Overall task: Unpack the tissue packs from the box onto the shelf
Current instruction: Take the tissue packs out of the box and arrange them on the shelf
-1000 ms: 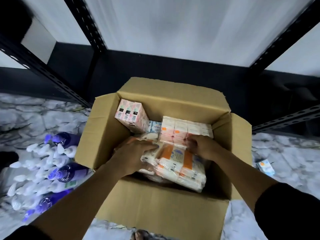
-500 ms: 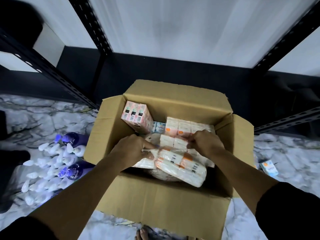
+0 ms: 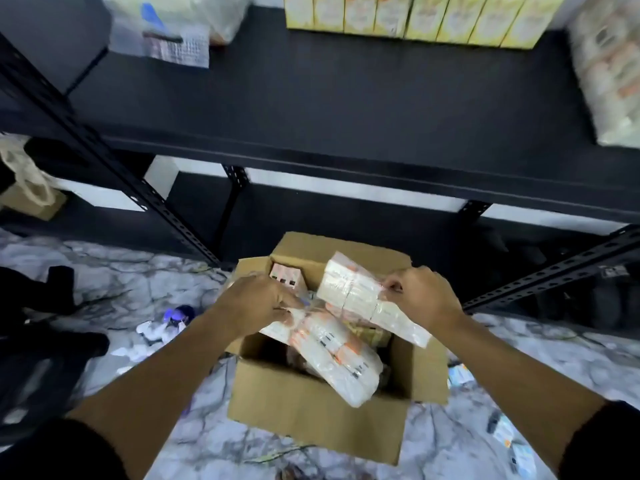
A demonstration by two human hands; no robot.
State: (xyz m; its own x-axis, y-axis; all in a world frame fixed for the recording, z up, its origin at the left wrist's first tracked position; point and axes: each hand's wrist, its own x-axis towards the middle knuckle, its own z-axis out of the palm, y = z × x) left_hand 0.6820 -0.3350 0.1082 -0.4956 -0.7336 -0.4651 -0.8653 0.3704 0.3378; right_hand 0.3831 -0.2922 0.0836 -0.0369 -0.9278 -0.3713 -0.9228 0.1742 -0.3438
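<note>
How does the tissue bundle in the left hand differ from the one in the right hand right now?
The left hand holds its bundle low, sagging over the box; the right hand holds its bundle higher, above it. The left bundle shows orange print; the right bundle shows mostly pale faces. Both are plastic-wrapped and lie tilted.

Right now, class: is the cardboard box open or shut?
Open. The cardboard box has its flaps folded outward, and both hands, left and right, lift tissue packs above it.

black shelf board (image 3: 346, 109) carries a row of yellow cartons (image 3: 408, 15), a plastic bag (image 3: 173, 26), wrapped packs (image 3: 609, 71). marbled floor (image 3: 114, 271) bears the open cardboard box (image 3: 311, 410), scattered bottles (image 3: 166, 323).
</note>
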